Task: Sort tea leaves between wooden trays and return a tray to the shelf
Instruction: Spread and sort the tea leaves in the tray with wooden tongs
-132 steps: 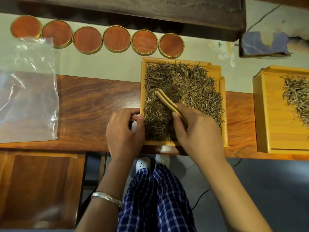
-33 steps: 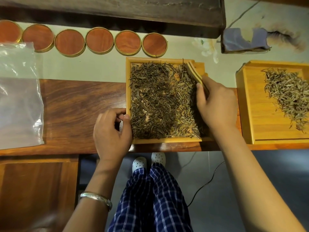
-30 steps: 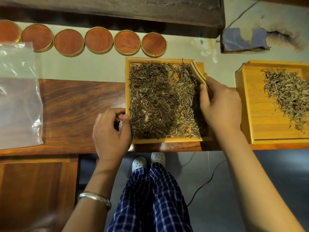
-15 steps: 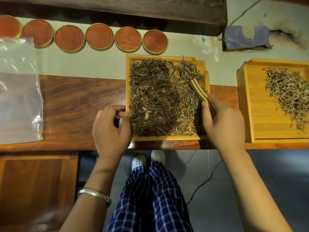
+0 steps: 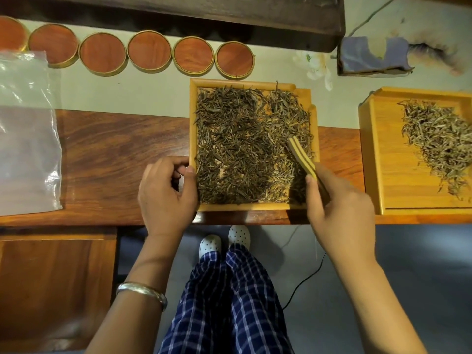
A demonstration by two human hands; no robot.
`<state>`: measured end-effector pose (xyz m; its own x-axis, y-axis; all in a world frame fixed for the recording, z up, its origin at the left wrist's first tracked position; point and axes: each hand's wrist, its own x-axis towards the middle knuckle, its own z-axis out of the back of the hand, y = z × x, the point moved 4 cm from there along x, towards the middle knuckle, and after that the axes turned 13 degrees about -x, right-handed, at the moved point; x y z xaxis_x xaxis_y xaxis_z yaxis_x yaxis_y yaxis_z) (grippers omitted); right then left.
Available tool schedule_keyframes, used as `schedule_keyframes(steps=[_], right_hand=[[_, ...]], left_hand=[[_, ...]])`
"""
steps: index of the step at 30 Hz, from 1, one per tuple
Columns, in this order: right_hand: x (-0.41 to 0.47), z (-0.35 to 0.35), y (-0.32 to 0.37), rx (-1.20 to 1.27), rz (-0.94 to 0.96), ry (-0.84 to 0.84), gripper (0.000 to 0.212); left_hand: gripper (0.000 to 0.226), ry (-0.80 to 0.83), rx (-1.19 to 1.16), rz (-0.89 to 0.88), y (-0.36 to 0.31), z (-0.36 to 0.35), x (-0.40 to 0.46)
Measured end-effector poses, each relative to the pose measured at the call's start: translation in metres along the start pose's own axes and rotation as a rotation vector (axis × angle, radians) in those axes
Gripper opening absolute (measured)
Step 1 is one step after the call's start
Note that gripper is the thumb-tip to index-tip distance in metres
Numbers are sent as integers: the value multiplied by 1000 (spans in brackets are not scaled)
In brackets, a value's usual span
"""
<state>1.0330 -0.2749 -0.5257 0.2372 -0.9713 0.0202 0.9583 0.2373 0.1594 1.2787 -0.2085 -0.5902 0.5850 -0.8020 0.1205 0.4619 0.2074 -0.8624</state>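
1. Tongs of pale bamboo, two flat strips side by side (image 5: 302, 159), lie with their long axis slanted: the tips point up and to the left, into the dark tea leaves (image 5: 240, 144), and the handle end goes down and to the right into the right hand (image 5: 337, 208).
2. Right hand is closed around the tongs, at the near right corner of the square pale wooden tray (image 5: 252, 206), and it hides this corner.
3. Left hand (image 5: 166, 195) is curled at the left wall of the same tray, thumb touching the rim; I cannot tell if the fingers pinch something.
4. Right of this tray, well apart, stands a second pale wooden tray (image 5: 378, 159) with lighter tea leaves (image 5: 439, 139).
5. Behind the tray lies a row of round red-brown wooden lids with brass rims (image 5: 149, 51).
6. Far left of the tray lies a clear plastic bag (image 5: 25, 139).
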Motion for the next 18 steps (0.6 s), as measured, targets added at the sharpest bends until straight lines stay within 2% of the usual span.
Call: schedule_keyframes(steps=[4,10,14,18], right_hand=[[-14,-13,-1,-1,-28,88,33],[-10,-6,-5,78,-61,-11,32],[-4,-10,-4,44,-63,34,32],[-5,-5,-7,78,-100,-8,32]], left_hand=[[17,5,9,-11,0,0,0],[18,4,8,-10,-1,-1,0],[15,0,4,-22,-2,-1,0],[13,-3,3,-26,0,-1,0]])
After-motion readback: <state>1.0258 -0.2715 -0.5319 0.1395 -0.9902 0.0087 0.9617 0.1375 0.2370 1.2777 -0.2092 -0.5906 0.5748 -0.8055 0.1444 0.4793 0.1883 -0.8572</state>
